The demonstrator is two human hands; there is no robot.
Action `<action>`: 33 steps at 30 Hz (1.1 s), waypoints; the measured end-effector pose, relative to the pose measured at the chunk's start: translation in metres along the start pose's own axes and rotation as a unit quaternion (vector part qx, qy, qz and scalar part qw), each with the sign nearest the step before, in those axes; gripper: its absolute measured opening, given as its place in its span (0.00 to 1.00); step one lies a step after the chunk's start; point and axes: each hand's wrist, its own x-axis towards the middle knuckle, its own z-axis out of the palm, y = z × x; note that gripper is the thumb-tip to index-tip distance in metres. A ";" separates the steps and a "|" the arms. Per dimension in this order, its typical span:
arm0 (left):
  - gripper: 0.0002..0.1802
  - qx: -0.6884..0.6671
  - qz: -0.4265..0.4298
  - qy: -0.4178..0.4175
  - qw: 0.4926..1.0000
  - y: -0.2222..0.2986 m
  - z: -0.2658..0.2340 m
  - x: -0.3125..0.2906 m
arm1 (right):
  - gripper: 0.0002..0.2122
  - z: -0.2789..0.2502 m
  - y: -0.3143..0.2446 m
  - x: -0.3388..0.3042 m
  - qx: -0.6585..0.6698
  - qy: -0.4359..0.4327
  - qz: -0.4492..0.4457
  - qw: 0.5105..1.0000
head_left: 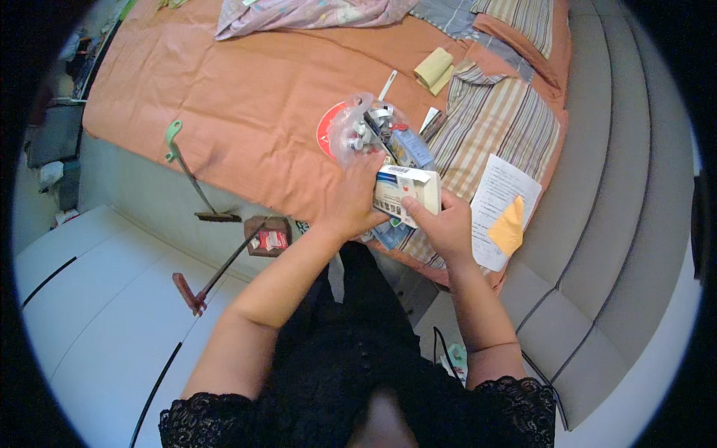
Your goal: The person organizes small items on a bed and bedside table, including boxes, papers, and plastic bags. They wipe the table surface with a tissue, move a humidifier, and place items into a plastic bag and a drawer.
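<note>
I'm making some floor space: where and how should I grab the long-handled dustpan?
Probably by the red grip, reaching down from above at the person's left: the dustpan has a long handle slanting out of it, with nothing covering that end.

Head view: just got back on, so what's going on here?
A person holds a small box in both hands over the near edge of an orange bed: left hand at its left side, right hand at its right, thumb across its face. Just beyond lies a clear bag of small items. To the right, a yellow slip lies on a paper.
</note>
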 end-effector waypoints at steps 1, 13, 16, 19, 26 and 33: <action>0.50 0.003 0.002 0.023 1.000 0.004 -0.002 -0.002 | 0.12 0.001 -0.007 -0.007 0.048 -0.020 -0.009 0.999; 0.42 -0.230 -0.034 0.144 0.962 0.059 -0.067 -0.052 | 0.07 0.023 -0.092 -0.092 0.080 0.031 -0.202 0.976; 0.41 -0.179 0.001 0.154 0.972 0.059 -0.081 -0.062 | 0.07 0.010 -0.127 -0.112 -0.215 0.046 -0.475 0.852; 0.40 -0.049 0.050 0.181 0.981 0.059 -0.095 -0.069 | 0.09 0.019 -0.136 -0.120 -0.306 0.056 -0.466 0.828; 0.36 0.125 0.111 0.232 0.958 0.089 -0.120 -0.069 | 0.08 0.024 -0.101 -0.092 -0.324 -0.013 -0.324 0.889; 0.31 0.030 -0.089 0.144 0.985 0.041 -0.146 -0.097 | 0.09 -0.002 -0.115 -0.095 0.197 -0.015 -0.114 0.974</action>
